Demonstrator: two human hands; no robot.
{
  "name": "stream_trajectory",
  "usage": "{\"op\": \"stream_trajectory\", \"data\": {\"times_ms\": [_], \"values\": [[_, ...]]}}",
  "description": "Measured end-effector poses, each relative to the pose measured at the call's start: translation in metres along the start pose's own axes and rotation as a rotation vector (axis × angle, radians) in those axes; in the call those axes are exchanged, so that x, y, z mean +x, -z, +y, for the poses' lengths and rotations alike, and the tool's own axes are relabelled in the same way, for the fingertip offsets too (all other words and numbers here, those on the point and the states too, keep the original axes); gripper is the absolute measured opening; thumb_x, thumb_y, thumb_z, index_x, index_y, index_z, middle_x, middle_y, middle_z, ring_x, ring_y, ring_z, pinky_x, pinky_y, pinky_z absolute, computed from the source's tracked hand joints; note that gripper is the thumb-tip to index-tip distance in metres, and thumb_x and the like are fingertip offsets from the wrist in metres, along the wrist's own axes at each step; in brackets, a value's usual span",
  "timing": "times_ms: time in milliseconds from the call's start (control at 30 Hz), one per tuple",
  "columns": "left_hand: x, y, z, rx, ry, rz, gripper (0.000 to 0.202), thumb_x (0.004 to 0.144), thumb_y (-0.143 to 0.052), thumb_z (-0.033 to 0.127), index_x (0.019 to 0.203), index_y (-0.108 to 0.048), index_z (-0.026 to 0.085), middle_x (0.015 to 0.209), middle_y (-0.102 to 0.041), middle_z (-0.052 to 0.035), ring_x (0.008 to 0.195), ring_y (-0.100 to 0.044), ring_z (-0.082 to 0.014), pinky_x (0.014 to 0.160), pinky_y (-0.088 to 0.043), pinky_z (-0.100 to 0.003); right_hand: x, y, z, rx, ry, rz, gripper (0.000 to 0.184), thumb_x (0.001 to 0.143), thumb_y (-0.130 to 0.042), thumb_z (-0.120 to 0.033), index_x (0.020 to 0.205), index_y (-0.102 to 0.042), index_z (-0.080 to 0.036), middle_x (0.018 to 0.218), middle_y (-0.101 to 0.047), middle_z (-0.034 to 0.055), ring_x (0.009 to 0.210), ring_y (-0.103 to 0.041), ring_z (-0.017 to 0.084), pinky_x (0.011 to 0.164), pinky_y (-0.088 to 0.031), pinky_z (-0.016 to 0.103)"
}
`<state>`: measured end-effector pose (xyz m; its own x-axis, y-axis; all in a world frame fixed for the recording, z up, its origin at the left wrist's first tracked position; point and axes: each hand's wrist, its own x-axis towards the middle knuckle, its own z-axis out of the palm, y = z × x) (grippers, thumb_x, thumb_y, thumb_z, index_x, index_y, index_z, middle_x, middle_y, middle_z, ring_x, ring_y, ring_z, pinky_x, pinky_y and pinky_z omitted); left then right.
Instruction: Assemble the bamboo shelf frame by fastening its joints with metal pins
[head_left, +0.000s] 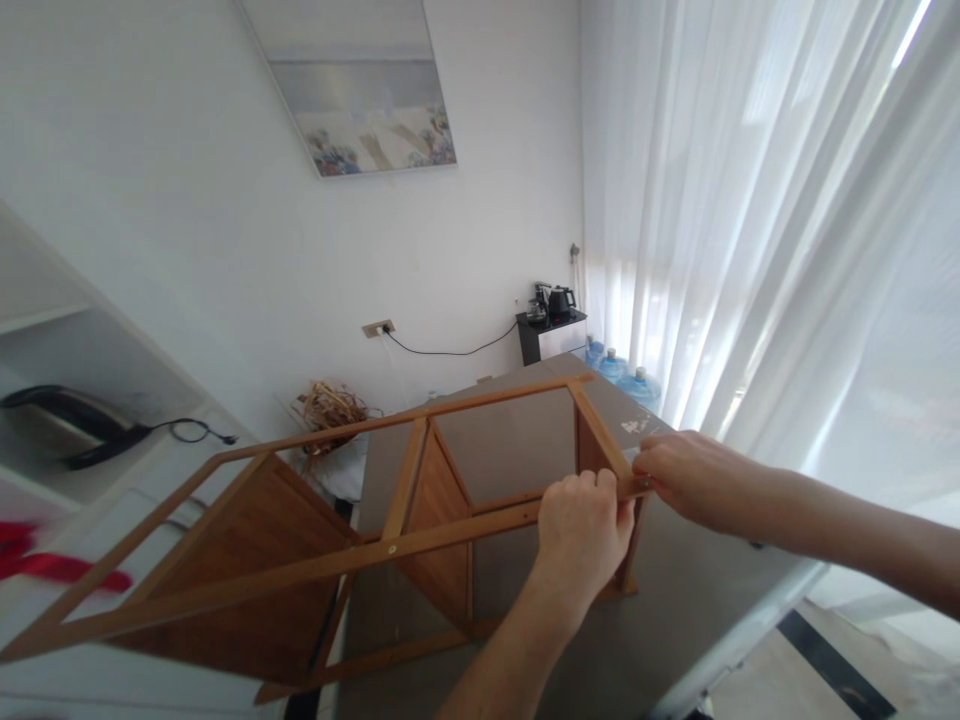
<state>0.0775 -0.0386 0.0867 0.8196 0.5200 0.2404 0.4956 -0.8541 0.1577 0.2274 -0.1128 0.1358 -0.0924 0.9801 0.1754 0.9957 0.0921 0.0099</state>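
A wooden shelf rack (465, 525) lies on its side across a grey-brown table (495, 450), its several slatted panels standing upright between long rails. My left hand (585, 530) is wrapped round the near rail, close to its right end. Just beyond it, my right hand (675, 475) is closed in a pinch at the rail's end, by the corner joint. A small metal fastener shows beneath the right fingers; what they hold there, if anything, is hidden. Another screw head (392, 549) sits in the rail further left.
Left of the table, an electric kettle (75, 425) stands in a white shelf niche, with blurred red straps (60, 570) below. A bundle of dried stalks (330, 408) is behind the rack. Blue water bottles (637, 385) and a tea stand (555, 340) are at the back, by white curtains (697, 230).
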Motion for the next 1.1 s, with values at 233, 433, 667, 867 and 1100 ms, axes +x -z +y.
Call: {"op": "stream_trajectory", "data": {"times_ms": [233, 433, 667, 867, 1100], "values": [[-0.002, -0.002, 0.000, 0.008, -0.009, 0.019, 0.020, 0.089, -0.043, 0.035, 0.089, -0.054, 0.019, 0.084, -0.060, -0.0053, 0.080, -0.058, -0.0201, 0.070, -0.042, -0.031, -0.012, -0.015, -0.025, -0.154, -0.185, 0.054, 0.019, 0.072, -0.056, -0.001, 0.070, -0.061, -0.019, 0.067, -0.059, 0.0027, 0.051, -0.055, 0.014, 0.045, -0.028, 0.025], [-0.002, -0.003, 0.000, 0.038, -0.022, 0.027, 0.018, 0.089, -0.044, 0.034, 0.089, -0.054, 0.019, 0.083, -0.060, -0.0047, 0.080, -0.058, -0.0211, 0.070, -0.043, -0.033, -0.017, -0.035, -0.031, -0.140, -0.302, 0.254, 0.021, 0.085, -0.045, -0.016, 0.067, -0.054, -0.018, 0.063, -0.054, 0.0008, 0.051, -0.049, 0.012, 0.047, -0.024, 0.025], [0.001, 0.000, -0.001, 0.034, -0.044, 0.021, 0.019, 0.090, -0.039, 0.031, 0.088, -0.054, 0.020, 0.081, -0.061, -0.0046, 0.076, -0.058, -0.0208, 0.066, -0.043, -0.032, -0.013, -0.043, -0.035, -0.125, -0.355, 0.452, 0.027, 0.086, -0.046, -0.023, 0.060, -0.051, -0.019, 0.057, -0.053, -0.0008, 0.052, -0.047, 0.010, 0.049, -0.021, 0.026], [0.003, -0.002, -0.001, 0.046, -0.059, 0.025, 0.018, 0.090, -0.038, 0.029, 0.086, -0.054, 0.020, 0.082, -0.062, -0.0046, 0.074, -0.058, -0.0208, 0.064, -0.042, -0.032, -0.013, -0.051, -0.031, -0.128, -0.289, 0.536, 0.027, 0.085, -0.047, -0.021, 0.058, -0.049, -0.019, 0.056, -0.051, -0.0016, 0.054, -0.045, 0.010, 0.053, -0.023, 0.026], [0.006, -0.002, 0.000, 0.059, -0.047, 0.035, 0.018, 0.090, -0.037, 0.027, 0.084, -0.053, 0.020, 0.080, -0.062, -0.0039, 0.074, -0.058, -0.0209, 0.065, -0.042, -0.033, -0.013, -0.059, -0.023, -0.108, -0.213, 0.579, 0.030, 0.088, -0.045, -0.019, 0.059, -0.049, -0.019, 0.057, -0.050, -0.0013, 0.055, -0.042, 0.011, 0.056, -0.024, 0.027]]}}
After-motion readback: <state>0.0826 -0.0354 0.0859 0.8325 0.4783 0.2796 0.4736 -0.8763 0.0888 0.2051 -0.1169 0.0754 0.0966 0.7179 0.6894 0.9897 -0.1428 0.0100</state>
